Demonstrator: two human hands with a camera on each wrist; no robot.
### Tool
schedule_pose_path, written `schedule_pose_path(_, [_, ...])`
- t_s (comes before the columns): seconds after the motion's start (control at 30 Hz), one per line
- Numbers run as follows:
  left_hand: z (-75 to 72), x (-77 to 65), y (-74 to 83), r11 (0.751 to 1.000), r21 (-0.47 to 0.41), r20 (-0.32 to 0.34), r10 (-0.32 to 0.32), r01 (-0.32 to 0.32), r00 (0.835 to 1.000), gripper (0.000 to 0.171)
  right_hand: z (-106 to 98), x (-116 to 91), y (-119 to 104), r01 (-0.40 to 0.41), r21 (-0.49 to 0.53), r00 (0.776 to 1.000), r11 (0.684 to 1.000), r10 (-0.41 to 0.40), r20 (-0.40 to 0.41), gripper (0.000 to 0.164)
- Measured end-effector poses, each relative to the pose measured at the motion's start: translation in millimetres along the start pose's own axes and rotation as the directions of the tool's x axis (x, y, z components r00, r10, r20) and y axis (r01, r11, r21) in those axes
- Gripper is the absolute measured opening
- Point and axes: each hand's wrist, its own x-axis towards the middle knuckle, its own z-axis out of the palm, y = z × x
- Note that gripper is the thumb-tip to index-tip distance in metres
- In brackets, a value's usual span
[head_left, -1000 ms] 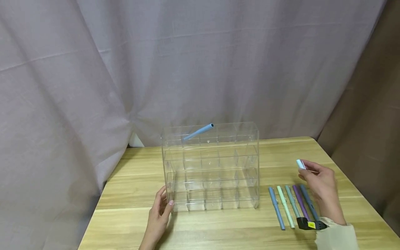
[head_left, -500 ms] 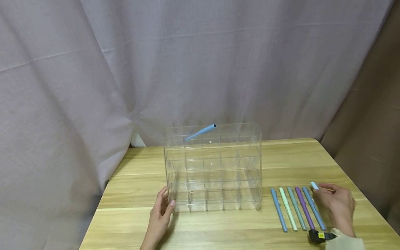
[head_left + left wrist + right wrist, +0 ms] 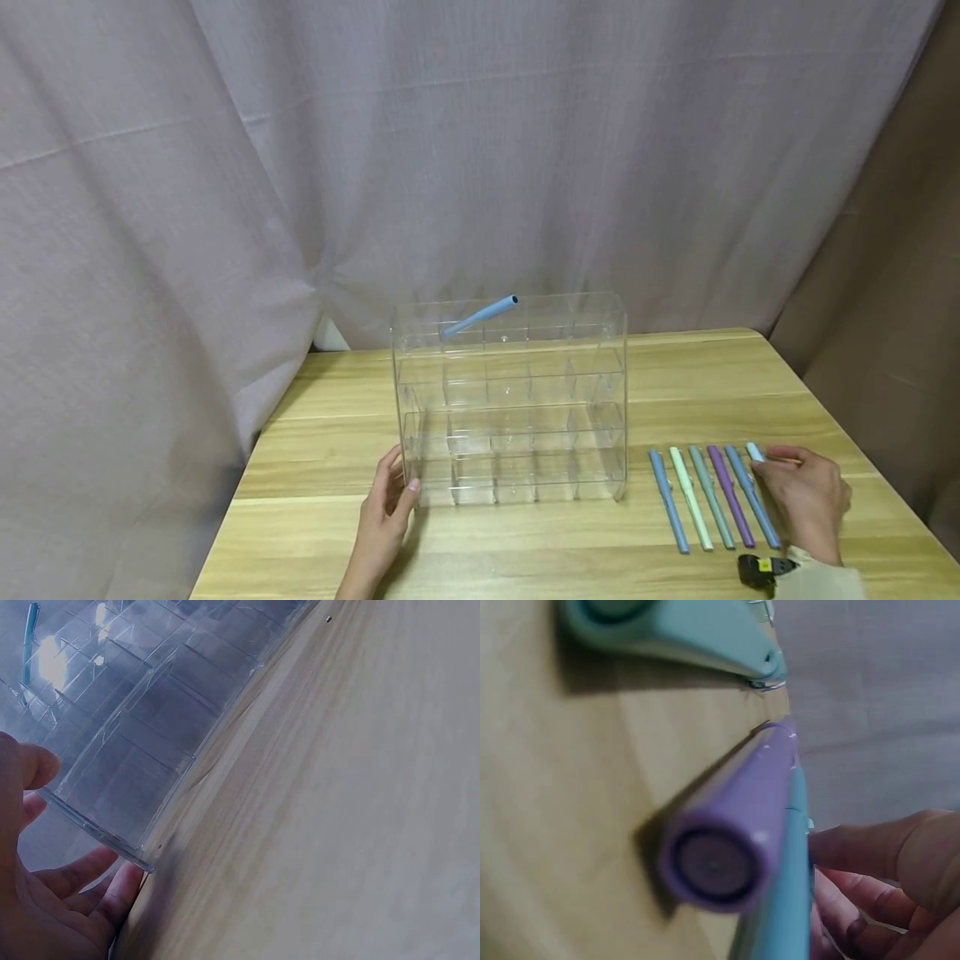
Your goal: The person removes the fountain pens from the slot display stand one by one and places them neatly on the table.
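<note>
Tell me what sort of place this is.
Probably a curtained-off tabletop setup: wooden table, grey fabric hanging behind it, and a clear organizer beside a row of pens.

The right hand (image 3: 810, 490) hides most of the pale blue pen (image 3: 755, 451); the right wrist view's top edge crops the green pen (image 3: 697, 637).

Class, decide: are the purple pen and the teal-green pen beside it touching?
Apart. The right wrist view shows it: a strip of wooden tabletop lies plainly between the purple pen and the teal-green pen.
</note>
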Motion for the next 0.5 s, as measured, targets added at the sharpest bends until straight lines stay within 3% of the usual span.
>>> schedule_pose_path(0.37, [0.1,-0.1,0.0,1.0,-0.01,0.008,-0.005,0.005,1.0,0.056,3,-1,-3,-0.09,-0.011,0.995,0.996,0.09,0.048,0.062])
schedule_pose_path(0.5, [-0.1,-0.8,-0.3,1.0,-0.005,0.002,-0.008,0.008,1.0,0.056,0,-6,-17,-0.063,0.007,0.998,0.998,0.063,0.016,0.068])
